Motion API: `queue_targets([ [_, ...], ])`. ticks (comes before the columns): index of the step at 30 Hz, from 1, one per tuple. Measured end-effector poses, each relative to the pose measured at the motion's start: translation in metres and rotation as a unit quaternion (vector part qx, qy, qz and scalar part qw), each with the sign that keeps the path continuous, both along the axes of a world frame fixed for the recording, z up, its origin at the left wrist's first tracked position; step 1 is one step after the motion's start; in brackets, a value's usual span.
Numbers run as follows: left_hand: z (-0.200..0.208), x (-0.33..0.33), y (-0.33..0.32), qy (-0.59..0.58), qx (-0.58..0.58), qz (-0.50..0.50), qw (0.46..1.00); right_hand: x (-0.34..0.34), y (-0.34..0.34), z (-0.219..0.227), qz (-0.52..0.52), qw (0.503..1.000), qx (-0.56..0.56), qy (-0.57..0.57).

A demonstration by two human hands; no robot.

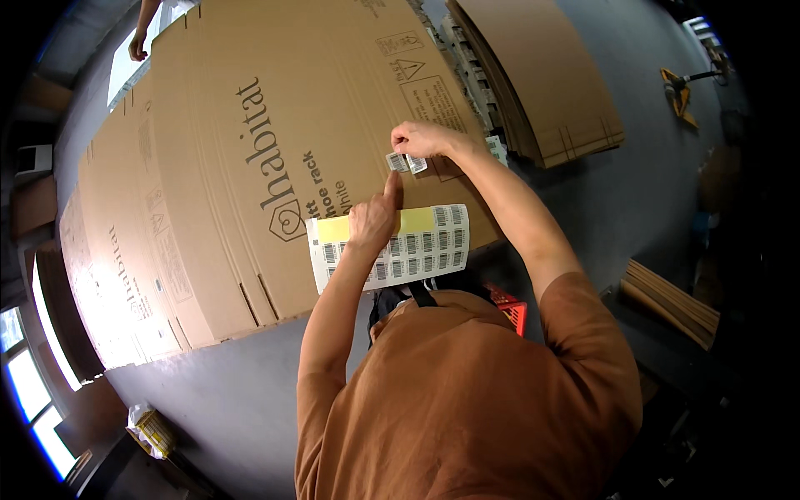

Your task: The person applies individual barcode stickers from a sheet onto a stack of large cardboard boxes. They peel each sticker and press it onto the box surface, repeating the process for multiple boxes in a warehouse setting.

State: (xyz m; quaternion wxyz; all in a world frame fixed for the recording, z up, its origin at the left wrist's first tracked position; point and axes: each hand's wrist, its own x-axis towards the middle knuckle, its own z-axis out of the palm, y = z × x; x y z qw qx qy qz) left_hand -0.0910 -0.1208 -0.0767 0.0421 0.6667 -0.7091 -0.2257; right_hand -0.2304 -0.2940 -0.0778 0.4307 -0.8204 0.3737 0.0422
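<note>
Flat brown cardboard cartons (208, 142) with dark print lie stacked in front of me. My left hand (372, 221) grips a white sheet of barcode labels (429, 254), which has a bare yellow strip along its upper part. Its index finger stretches forward to a small barcode label (397, 162) on the carton, touching or nearly touching its lower edge. My right hand (423, 140) is closed in a pinch just above, at a second small barcode label (417, 165) beside the first. Its fingertips partly cover the labels.
Another person's hand (138, 46) hangs at the far left edge of the stack. More flat cardboard (550, 75) is piled at the far right. A yellow pallet jack (679, 96) stands beyond, cardboard sheets (671, 304) lie at right, and a red crate (510, 308) sits beside me.
</note>
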Motion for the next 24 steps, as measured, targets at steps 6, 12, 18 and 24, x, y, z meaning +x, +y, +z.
queue_targets([
  [6,-0.009,-0.003,0.004,0.026,-0.023,0.043,0.998,0.001,0.001,-0.003,-0.034,0.999,-0.005,0.001],
  [12,-0.017,-0.012,-0.006,-0.051,-0.047,-0.004,0.998,0.009,0.007,0.008,-0.067,0.996,-0.008,0.059],
  [18,0.000,-0.021,-0.013,-0.049,0.071,-0.002,0.996,0.006,0.009,0.024,-0.177,0.947,-0.240,0.119],
  [24,-0.012,0.010,0.056,-0.040,-0.085,-0.030,0.995,-0.027,0.061,0.053,-0.398,0.892,0.039,-0.212],
])
